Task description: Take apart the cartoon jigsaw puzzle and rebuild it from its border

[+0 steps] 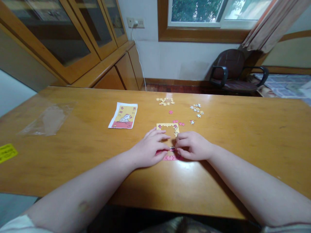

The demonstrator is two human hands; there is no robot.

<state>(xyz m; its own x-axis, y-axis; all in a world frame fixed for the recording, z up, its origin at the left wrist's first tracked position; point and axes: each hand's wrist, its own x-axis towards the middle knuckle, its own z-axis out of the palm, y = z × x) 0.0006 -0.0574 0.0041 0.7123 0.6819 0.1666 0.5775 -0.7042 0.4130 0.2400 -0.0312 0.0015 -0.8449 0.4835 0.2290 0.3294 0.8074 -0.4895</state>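
Note:
A partly joined jigsaw puzzle lies on the table in front of me, with a yellow top edge and a pink bottom edge around a bare middle. My left hand rests over its left side, fingers spread and lying flat. On the right side, my right hand is curled with its fingertips closed at a small dark and pink puzzle piece. The tips of my left fingers come close to that same piece. Both hands hide parts of the puzzle's sides.
Loose yellow pieces, white-and-yellow pieces and pink pieces lie beyond the puzzle. A picture sheet with a white animal lies to the left. Farther left are a clear plastic bag and a yellow label.

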